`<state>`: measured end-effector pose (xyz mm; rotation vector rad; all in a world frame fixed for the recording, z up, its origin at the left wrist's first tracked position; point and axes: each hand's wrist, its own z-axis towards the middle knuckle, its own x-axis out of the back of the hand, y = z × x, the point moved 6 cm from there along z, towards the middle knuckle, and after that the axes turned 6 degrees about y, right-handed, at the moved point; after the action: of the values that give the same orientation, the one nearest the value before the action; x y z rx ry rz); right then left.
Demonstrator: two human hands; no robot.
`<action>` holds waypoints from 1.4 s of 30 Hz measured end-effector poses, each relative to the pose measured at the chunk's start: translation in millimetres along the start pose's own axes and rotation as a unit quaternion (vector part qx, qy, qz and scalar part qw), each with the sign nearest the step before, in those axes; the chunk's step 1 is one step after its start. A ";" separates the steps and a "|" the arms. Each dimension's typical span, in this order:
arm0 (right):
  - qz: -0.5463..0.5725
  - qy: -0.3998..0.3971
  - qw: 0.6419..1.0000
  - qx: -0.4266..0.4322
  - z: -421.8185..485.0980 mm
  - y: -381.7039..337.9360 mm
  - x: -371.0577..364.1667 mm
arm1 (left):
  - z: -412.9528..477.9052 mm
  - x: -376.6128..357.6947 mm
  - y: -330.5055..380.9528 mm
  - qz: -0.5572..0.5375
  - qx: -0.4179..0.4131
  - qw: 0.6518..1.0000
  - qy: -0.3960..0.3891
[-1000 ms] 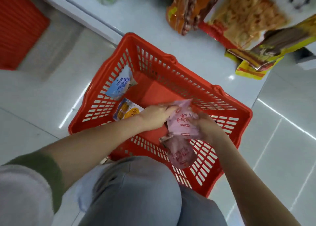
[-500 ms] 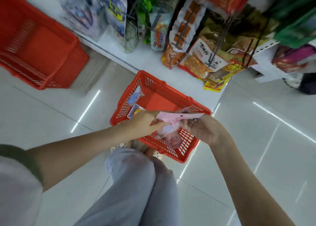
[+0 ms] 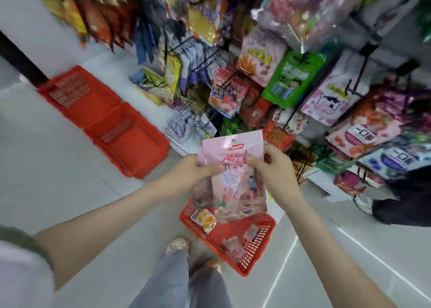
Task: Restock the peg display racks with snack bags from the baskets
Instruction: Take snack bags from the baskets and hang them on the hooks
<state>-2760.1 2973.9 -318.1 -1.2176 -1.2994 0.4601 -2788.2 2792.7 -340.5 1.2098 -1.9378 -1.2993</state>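
The pink snack bags now stand upright at the centre of the frame, hang hole at the top. A second ago they lay low inside the red basket; half a second ago they were held flat just above it. The view has also swung up from the floor to the peg display rack.

Both hands hold the bags at mid-height. The left hand grips the left edge with curled fingers, thumb on the front. The right hand pinches the right side, thumb across the printed face. At least two bags overlap, with a second edge showing behind on the left.

The bags hang above the basket, which sits on the floor at lower centre. It holds a yellow packet and a few more pale packets. Just above and behind the bags, the rack fills the upper right, crowded with hanging packs, among them a green bag and a white bag with a cow. Much of it is blurred. Stacked red baskets stand at the left, well apart from the hands.
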 end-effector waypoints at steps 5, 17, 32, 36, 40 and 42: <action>0.084 -0.039 0.995 0.021 -2.4 -70.5 -13.7 | -31.9 50.5 46.6 -0.064 -0.036 0.994 0.076; 0.266 -0.013 0.960 0.083 42.6 -224.2 -78.6 | -19.0 231.7 170.4 -0.099 -0.169 0.952 0.237; 0.172 0.279 0.874 0.358 69.8 -471.1 -21.6 | 2.2 365.9 442.3 -0.060 -0.427 0.891 0.143; 0.146 0.344 0.840 0.394 83.1 -496.6 7.5 | 17.9 353.7 476.1 -0.047 -0.440 0.892 0.095; 0.103 0.357 0.822 0.431 112.0 -519.4 17.5 | 41.7 330.5 501.7 -0.037 -0.423 0.903 0.058; 0.063 0.369 0.814 0.443 131.0 -532.4 23.9 | 58.4 319.4 515.3 -0.057 -0.410 0.909 0.043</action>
<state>-3056.5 2853.1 127.8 -0.5522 -0.2307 0.5240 -3187.9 2614.2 83.0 0.9098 -1.0436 -1.8136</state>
